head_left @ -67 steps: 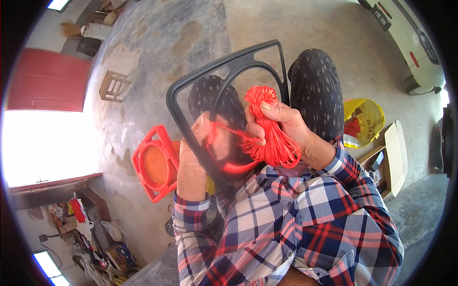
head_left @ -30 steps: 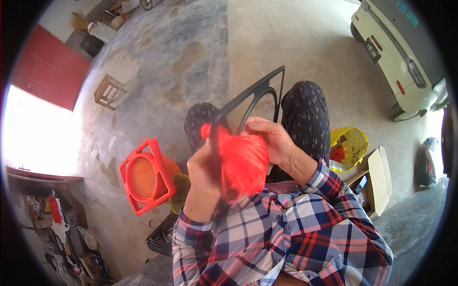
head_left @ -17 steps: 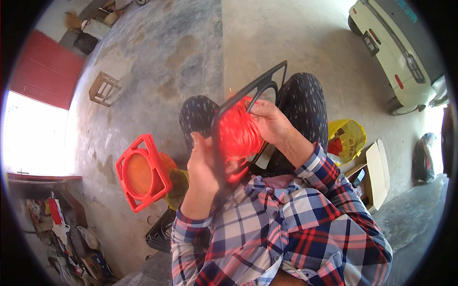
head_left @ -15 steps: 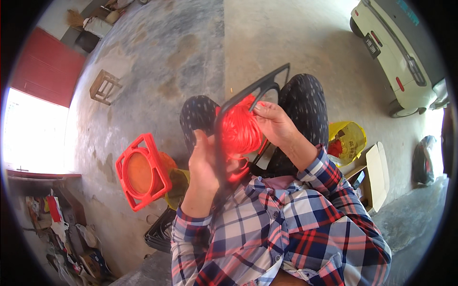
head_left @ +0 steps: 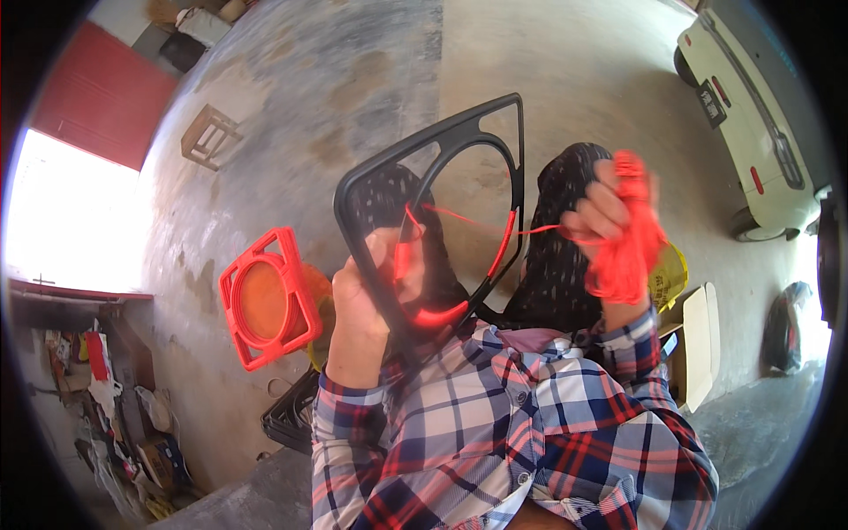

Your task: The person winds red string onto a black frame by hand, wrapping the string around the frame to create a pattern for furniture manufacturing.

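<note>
- Our left hand (head_left: 360, 300) grips the black plastic frame (head_left: 433, 150) by its lower edge, upright over our knees.
- Our right hand (head_left: 605, 212) clenches a bundle of orange cord (head_left: 629, 247), one strand stretched taut to the frame.
- An orange frame (head_left: 265, 300) lies on the concrete floor (head_left: 353, 71) just left.

right hand (head_left: 605, 212) pulled right, orange cord bundle (head_left: 627, 243) off black frame (head_left: 442, 168)

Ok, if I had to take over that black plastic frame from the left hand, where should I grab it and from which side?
Probably the bare outer rail of the black frame on its right edge, coming in from the right. That stretch is straight and free of cord. The left hand already has the lower left rail, and orange cord crosses the opening toward the bundle in the right hand, so avoid the middle.
</note>
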The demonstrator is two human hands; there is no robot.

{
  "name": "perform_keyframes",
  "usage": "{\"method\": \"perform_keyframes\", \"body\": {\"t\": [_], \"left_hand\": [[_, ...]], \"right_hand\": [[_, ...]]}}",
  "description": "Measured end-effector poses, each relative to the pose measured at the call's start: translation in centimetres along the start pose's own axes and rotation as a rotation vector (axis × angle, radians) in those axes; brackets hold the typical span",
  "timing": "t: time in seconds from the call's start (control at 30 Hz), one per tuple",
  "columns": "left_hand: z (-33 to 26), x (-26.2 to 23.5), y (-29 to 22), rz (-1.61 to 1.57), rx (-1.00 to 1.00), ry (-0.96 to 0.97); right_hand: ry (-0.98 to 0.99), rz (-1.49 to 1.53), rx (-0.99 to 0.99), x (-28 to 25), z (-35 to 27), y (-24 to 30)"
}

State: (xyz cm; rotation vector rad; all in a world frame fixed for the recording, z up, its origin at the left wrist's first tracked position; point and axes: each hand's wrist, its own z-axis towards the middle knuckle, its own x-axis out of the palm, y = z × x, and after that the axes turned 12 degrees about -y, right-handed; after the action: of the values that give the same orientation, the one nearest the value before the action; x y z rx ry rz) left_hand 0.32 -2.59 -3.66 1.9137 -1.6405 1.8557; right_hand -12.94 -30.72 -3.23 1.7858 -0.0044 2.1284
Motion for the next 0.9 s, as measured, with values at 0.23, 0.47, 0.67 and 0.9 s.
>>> {"method": "perform_keyframes", "body": {"t": [0.23, 0.47, 0.67, 0.9], "left_hand": [[0.3, -3.2, -0.9, -0.039, 0.078, -0.075], [0.3, -4.2, -1.3, 0.018, 0.202, -0.007], [-0.5, -2.9, -1.4, 0.125, 0.190, -0.237], [-0.8, 0.9, 0.1, 0.095, 0.072, -0.239]], "right_hand": [[-0.140, -0.066, -0.070, 2.3, -4.8, 5.7], [-0.272, -0.334, -0.147, 1.7, -6.4, 6.9], [-0.470, -0.337, -0.197, -3.1, -5.1, 6.4], [-0.397, -0.449, 0.119, 2.0, -0.8, -3.4]]}}
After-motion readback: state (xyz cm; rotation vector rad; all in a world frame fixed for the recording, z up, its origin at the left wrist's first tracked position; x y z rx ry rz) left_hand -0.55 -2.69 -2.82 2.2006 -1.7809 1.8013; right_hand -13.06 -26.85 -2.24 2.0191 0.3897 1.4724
